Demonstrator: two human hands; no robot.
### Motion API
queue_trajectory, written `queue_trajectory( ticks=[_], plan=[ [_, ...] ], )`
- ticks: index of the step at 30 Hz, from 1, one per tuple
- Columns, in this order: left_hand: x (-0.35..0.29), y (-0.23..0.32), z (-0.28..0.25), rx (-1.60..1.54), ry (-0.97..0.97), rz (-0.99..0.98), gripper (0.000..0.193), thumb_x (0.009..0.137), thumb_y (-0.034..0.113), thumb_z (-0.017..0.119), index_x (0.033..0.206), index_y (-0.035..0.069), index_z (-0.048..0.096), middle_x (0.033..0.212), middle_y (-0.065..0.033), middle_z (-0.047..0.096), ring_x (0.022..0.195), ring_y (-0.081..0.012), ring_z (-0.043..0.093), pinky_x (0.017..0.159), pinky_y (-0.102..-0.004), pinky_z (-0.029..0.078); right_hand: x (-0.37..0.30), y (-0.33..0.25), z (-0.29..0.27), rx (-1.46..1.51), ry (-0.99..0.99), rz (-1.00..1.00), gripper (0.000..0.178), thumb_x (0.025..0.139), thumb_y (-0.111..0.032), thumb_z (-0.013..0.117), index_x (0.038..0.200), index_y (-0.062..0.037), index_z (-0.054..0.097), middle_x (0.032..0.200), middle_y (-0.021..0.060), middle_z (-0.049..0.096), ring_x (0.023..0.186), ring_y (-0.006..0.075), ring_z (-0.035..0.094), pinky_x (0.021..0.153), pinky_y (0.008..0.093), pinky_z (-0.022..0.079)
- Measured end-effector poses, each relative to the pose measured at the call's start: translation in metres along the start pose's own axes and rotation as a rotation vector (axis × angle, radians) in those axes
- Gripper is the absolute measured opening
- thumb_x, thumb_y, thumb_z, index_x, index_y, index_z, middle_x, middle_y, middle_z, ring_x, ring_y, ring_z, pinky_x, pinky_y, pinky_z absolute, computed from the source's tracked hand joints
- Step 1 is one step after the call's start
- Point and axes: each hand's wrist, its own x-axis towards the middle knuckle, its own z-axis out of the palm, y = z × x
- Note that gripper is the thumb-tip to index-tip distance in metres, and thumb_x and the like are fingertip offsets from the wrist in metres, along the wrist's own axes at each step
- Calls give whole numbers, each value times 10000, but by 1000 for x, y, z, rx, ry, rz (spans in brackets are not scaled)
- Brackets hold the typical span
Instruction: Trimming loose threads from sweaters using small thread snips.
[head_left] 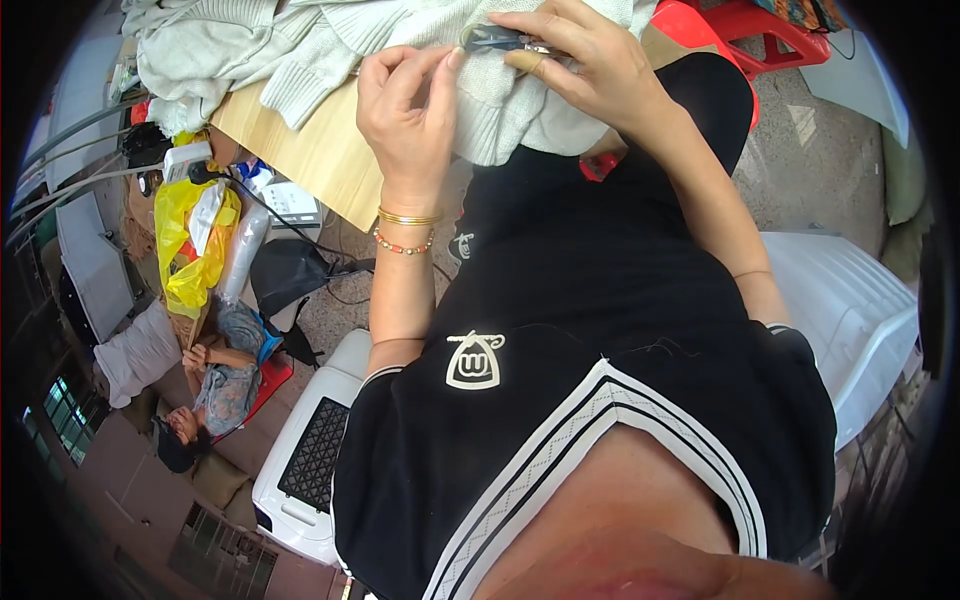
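A light grey knitted sweater [330, 45] with ribbed edges lies bunched over the wooden table top and hangs over its near edge. Above it my left hand [410, 105] is closed, thumb and forefinger pinched at the tip of a small tool; what lies between them is too small to make out. My right hand [595, 65] grips that tool, which looks like thread snips [492, 40], dark with a shiny metal part. A yellowish wrap covers one of my right fingertips. Both hands nearly meet over the fabric.
The pale wooden table [310, 155] ends near my lap. Red plastic stools [770, 35] stand at the right, a white plastic bin [840, 320] below them. At left are a yellow plastic bag [190, 240], cables, a black bag [285, 275] and a seated person [225, 370].
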Motion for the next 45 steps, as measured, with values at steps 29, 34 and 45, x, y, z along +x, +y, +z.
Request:
queue_trajectory(
  ticks=[29, 34, 45],
  plan=[
    [-11, -7, 2, 173, -84, 28, 255, 795, 174, 820, 1031, 98, 760, 949, -65, 636, 875, -268, 604, 806, -377, 483, 6, 22, 31, -92, 257, -319, 414, 765, -107, 748, 1175, -135, 701, 816, 74, 562, 718, 271, 629, 597, 357, 509],
    [-2, -8, 3, 192, -151, -64, 200, 803, 233, 815, 964, 118, 788, 885, -47, 658, 866, -260, 616, 802, -379, 484, 4, 32, 38, -83, 269, -301, 384, 767, -94, 725, 1149, -134, 709, 805, 62, 577, 704, 261, 640, 592, 358, 517],
    [6, -7, 12, 147, -82, -51, 109, 849, 221, 781, 897, 124, 773, 860, -21, 639, 828, -236, 602, 786, -358, 455, 8, 27, 23, -21, 62, -2, 314, 788, -29, 668, 1088, -93, 733, 795, 98, 630, 690, 289, 650, 609, 343, 517]
  ],
)
